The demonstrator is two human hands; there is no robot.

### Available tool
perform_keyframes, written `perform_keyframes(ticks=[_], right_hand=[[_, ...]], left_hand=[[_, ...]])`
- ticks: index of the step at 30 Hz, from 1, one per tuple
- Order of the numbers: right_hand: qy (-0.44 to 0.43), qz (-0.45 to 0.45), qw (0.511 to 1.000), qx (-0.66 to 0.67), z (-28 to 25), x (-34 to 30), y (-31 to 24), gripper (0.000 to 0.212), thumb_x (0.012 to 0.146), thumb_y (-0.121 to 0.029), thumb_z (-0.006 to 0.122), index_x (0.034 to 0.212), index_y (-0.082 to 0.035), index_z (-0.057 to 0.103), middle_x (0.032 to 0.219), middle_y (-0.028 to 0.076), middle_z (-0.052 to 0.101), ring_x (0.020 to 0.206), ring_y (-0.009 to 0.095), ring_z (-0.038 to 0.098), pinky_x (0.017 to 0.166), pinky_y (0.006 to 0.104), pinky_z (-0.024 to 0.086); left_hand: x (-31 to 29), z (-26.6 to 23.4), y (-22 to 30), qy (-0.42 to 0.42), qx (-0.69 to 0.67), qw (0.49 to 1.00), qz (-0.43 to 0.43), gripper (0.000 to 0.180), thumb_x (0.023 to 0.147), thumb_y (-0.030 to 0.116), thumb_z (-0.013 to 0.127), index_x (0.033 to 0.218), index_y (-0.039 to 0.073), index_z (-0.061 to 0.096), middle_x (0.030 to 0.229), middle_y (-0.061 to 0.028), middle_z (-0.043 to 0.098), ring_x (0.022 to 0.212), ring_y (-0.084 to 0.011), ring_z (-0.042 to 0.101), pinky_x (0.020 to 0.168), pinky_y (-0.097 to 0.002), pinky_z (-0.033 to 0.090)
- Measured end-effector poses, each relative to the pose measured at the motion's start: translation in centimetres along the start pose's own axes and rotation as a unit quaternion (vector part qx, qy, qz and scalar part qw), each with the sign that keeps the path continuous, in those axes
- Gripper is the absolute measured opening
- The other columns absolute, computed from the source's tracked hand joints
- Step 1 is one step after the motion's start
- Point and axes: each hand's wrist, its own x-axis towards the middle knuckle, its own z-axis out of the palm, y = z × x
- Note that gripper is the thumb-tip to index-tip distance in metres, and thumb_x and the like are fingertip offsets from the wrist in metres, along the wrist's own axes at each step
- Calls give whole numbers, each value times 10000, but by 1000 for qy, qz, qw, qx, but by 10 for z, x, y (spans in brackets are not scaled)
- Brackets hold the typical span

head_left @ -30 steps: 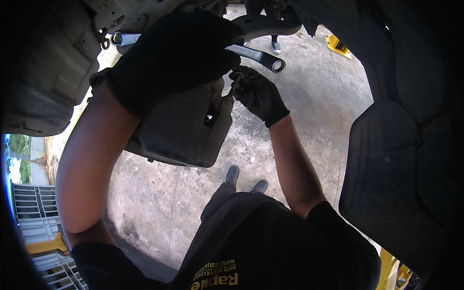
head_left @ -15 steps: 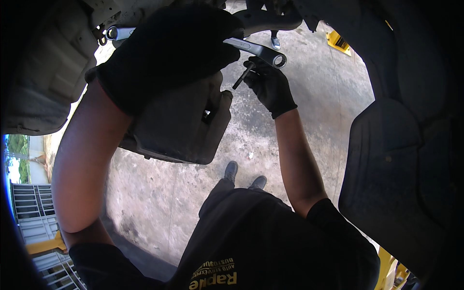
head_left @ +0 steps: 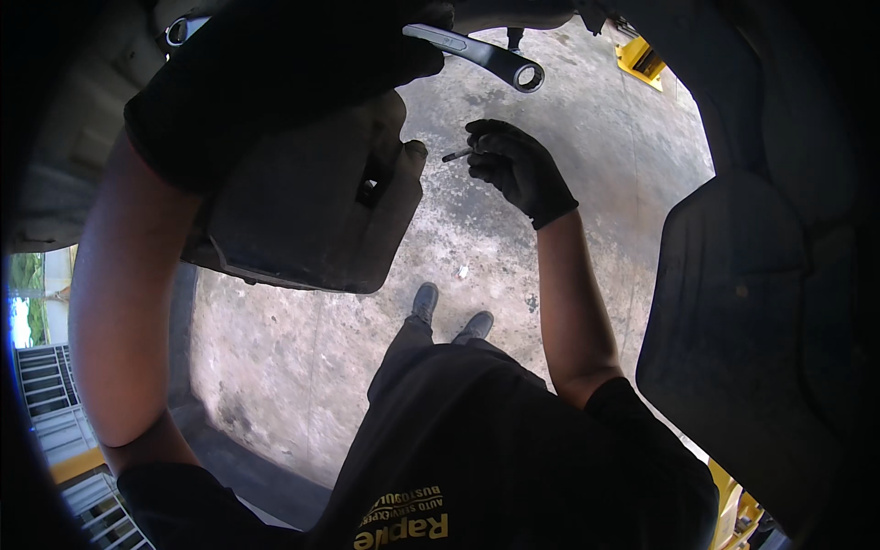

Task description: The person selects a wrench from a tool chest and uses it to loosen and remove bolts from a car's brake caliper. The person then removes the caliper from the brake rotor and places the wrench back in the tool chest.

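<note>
My left hand [head_left: 293,82], in a black glove, is raised under the vehicle and closed around the middle of a long steel box-end wrench [head_left: 472,50]. One ring of the wrench sticks out on either side of the glove. Below and right of the wrench, my gloved right hand [head_left: 521,170] pinches a slim dark bolt [head_left: 455,156] between its fingers. The bolt points left, nearly level, and touches neither the wrench nor the vehicle. Most of my left fingers are lost in shadow.
A dark boxy underbody part [head_left: 293,220] hangs below my left forearm. To the right, a large dark panel [head_left: 729,302] comes down close to my right arm. Yellow equipment [head_left: 642,62] stands on the stained concrete floor [head_left: 275,357] at the far right.
My right hand has moved down, away from the wrench's ring, and the bolt has turned from steeply slanted to nearly level. The wrench and my left hand now sit higher in view.
</note>
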Motion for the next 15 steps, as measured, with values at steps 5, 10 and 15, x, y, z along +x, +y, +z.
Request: perform_keyframes(ticks=[5,10,15], right_hand=[[-95,0,989,116,-13,3,11,277,989,-40,591,1260,-27,649,1094,104,707,922,228,679,870,381,554],[-126,-4,965,232,-17,1,23,282,1004,-36,569,1273,-60,650,1112,114,706,918,241,673,888,393,540],[-167,-31,926,338,-15,-8,27,286,1002,-26,566,1275,-63,643,1093,102,707,898,220,665,880,383,538]], left_hand=[[-8,1,-5,31,-3,999,34,274,924,268,658,1082,53,720,1009,-177,726,1005,-346,699,900,-462,551],[-4,10,-18,62,-32,994,87,279,923,262,658,1089,47,722,1030,-186,718,1017,-355,692,916,-472,544],[-6,11,-21,50,-33,996,65,266,926,262,656,1093,67,727,1025,-177,721,1016,-347,694,924,-468,541]])
